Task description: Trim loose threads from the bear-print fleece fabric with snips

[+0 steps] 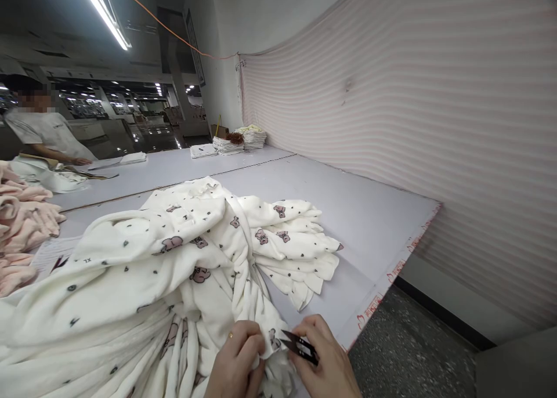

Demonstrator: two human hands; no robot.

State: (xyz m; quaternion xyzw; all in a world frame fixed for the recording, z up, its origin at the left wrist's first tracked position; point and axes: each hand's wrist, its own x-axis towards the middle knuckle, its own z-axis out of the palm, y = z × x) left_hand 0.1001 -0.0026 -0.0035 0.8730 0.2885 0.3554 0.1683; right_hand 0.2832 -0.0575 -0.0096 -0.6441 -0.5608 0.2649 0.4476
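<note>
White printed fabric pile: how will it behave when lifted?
Likely floppy: the white printed fabric pile slumps in soft folds. Probably not very slippery, since its surface looks plush. It may come up unevenly, as many layers lie bunched together.

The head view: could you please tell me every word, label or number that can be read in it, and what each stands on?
"XL", small but seemingly so: on the white fabric.
Red print on the table: too blurred to read.
Print on the paper: too small.
Wall sign: too blurred.

left hand pinches white cloth | right hand holds snips near it | pink cloth on counter, left
</note>
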